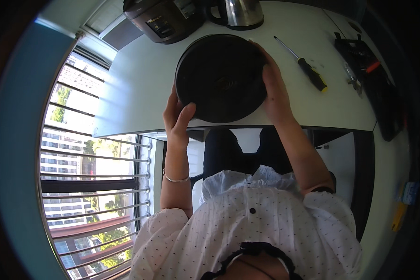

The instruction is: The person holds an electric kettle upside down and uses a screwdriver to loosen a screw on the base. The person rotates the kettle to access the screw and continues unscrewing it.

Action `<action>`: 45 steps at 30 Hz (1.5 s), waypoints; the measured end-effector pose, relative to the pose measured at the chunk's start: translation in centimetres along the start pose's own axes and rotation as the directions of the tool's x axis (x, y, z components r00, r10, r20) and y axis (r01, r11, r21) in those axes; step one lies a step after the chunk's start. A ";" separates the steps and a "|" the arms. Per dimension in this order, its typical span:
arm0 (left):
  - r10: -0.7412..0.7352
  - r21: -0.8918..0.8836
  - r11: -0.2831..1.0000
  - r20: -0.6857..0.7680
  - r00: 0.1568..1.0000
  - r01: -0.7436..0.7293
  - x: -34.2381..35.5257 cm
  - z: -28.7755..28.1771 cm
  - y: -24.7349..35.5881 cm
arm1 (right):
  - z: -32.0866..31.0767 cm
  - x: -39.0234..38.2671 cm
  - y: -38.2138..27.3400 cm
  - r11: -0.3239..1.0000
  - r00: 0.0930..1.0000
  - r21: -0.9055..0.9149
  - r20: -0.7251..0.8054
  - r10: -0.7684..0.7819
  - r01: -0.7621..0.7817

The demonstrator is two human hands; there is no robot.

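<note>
A black round disc-shaped thing, with a faint mark at its middle, is held up between my two hands over the near part of the white table. I cannot tell its kind; its underside is hidden. My left hand grips the lower left rim, thumb on the upper face and fingers mostly behind. On the opposite side my right hand is closed round the right rim, its thumb against the edge. To the right of it a screwdriver with a black and yellow handle lies on the table, apart from both hands.
At the back stand a dark electric cooker and a metal kettle. Along the right lies a black tool bag with a metal tool beside it. The table's front edge runs above my legs. A barred window is at left.
</note>
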State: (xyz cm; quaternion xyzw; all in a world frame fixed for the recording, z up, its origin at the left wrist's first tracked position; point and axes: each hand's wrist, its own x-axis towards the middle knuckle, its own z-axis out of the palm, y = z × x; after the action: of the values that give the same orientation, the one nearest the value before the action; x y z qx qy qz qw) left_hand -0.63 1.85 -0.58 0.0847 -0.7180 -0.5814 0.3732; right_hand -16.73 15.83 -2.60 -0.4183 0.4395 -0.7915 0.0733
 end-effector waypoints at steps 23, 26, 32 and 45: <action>0.321 0.584 0.745 0.109 0.941 -0.321 -1.6 1.5 0.0 | -0.8 -1.5 0.6 0.918 0.925 0.343 -0.243 0.293 -0.201; 0.308 0.568 0.762 0.104 0.946 -0.311 -1.7 1.7 -0.3 | -0.5 -1.4 0.2 0.920 0.923 0.338 -0.252 0.291 -0.198; 0.430 0.570 0.730 0.045 0.902 -0.377 -1.4 2.2 -1.1 | 0.4 -1.2 -0.1 0.934 0.897 0.271 -0.311 0.313 -0.232; 0.428 0.504 0.774 0.032 0.903 -0.384 -1.8 1.5 -1.5 | -2.1 1.6 -1.6 0.954 0.991 -0.283 -0.118 0.068 -0.099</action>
State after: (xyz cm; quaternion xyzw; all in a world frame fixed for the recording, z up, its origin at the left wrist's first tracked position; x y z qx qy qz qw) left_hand -0.81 3.55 -2.77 0.0456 -0.8279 -0.2776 0.4851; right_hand -18.83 17.38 -0.96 -0.3628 0.5705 -0.7365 0.0214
